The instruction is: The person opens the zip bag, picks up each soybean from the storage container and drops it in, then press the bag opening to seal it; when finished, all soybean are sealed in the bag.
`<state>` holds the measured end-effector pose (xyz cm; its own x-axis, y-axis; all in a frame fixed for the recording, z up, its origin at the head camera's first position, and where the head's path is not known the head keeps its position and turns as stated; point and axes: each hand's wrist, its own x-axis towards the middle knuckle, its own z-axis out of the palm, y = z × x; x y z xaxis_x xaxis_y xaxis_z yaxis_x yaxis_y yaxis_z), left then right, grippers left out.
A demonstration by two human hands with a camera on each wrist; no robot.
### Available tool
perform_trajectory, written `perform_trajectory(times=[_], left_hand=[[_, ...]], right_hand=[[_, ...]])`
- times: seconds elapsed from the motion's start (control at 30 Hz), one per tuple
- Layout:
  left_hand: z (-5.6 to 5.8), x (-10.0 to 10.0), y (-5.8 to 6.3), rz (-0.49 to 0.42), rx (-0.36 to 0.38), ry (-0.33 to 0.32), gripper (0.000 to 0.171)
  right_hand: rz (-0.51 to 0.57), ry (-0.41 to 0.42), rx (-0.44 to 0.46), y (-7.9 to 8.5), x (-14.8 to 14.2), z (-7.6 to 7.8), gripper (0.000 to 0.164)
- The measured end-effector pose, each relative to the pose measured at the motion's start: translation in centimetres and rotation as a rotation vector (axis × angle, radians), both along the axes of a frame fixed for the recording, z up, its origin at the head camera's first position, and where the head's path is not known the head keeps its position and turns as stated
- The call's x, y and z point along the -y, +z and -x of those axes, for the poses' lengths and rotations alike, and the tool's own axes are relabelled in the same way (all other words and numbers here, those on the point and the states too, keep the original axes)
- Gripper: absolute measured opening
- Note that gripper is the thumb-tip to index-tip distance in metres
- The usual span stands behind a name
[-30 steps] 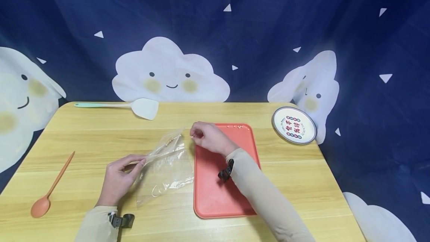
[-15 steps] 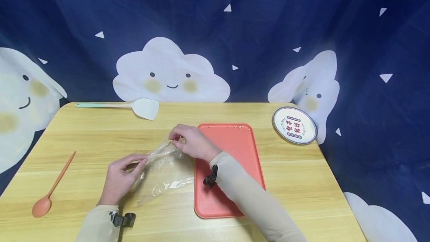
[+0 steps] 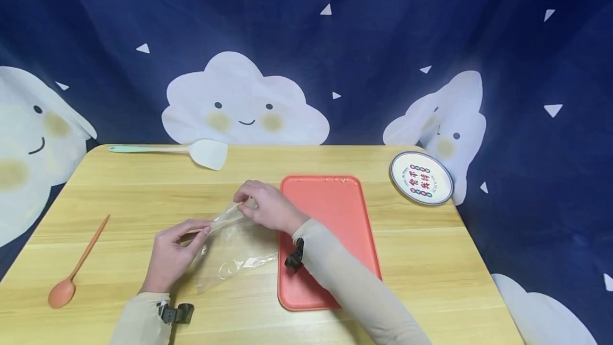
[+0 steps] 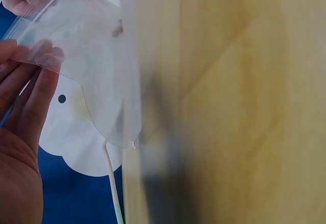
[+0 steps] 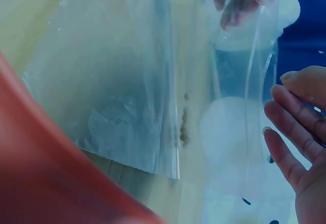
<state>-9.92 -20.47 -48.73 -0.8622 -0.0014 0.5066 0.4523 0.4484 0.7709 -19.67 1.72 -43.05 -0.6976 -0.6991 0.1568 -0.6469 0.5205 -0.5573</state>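
A clear zip bag [image 3: 230,260] stretches between my two hands above the table, its mouth along the upper edge. My left hand [image 3: 170,254] pinches the left end of that mouth between thumb and fingers. At the other end my right hand [image 3: 268,206] has its thumb and forefinger on the mouth's edge. Several small, pale, bean-like bits [image 5: 184,124] lie inside the bag in the right wrist view. A few more bits [image 3: 343,180] rest at the far end of the red tray [image 3: 330,212], under my right forearm.
An orange spoon [image 3: 62,293] lies at the table's left side. A white spatula [image 3: 208,154] with a mint handle sits along the back edge. At the back right is an oval white plate [image 3: 421,178] with printed lettering. A patterned blue curtain [image 3: 359,57] hangs behind.
My right hand has moved left from the tray's far left corner to the bag's mouth. The small pale bit seen at its fingertips is out of sight. My left hand keeps its hold.
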Motion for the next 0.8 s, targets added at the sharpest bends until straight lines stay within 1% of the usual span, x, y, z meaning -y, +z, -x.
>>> perform_trajectory(times=[0.1, 0.2, 0.37, 0.47, 0.53, 0.63, 0.73, 0.8], left_hand=[[0.1, 0.0, 0.0, -0.005, -0.004, -0.002, 0.022], [0.1, 0.1, 0.0, -0.007, 0.007, -0.001, 0.023], [0.0, 0.2, 0.0, -0.009, 0.024, -0.005, 0.021], [0.1, 0.3, 0.0, 0.0, 0.02, -0.011, 0.018], [0.1, 0.3, 0.0, 0.005, 0.021, -0.012, 0.016], [0.1, 0.2, 0.1, -0.007, 0.029, -0.005, 0.018], [0.1, -0.1, 0.1, -0.025, 0.035, 0.006, 0.022], [0.1, -0.2, 0.0, -0.034, 0.031, 0.011, 0.025]], right_hand=[[0.057, -0.025, 0.015, 0.1, -0.7, 0.4, 0.016], [0.092, -0.058, 0.015, 0.2, -1.9, 1.1, 0.016], [0.105, -0.124, -0.016, 0.0, -4.6, 2.6, 0.015], [0.083, -0.174, -0.022, -0.3, -6.3, 3.7, 0.016], [0.03, -0.198, -0.028, -0.6, -7.3, 4.5, 0.017], [-0.09, -0.21, -0.055, -1.2, -8.5, 5.6, 0.021], [-0.213, -0.188, -0.108, -1.9, -9.4, 6.6, 0.022], [-0.273, -0.169, -0.118, -2.2, -9.7, 7.0, 0.022]])
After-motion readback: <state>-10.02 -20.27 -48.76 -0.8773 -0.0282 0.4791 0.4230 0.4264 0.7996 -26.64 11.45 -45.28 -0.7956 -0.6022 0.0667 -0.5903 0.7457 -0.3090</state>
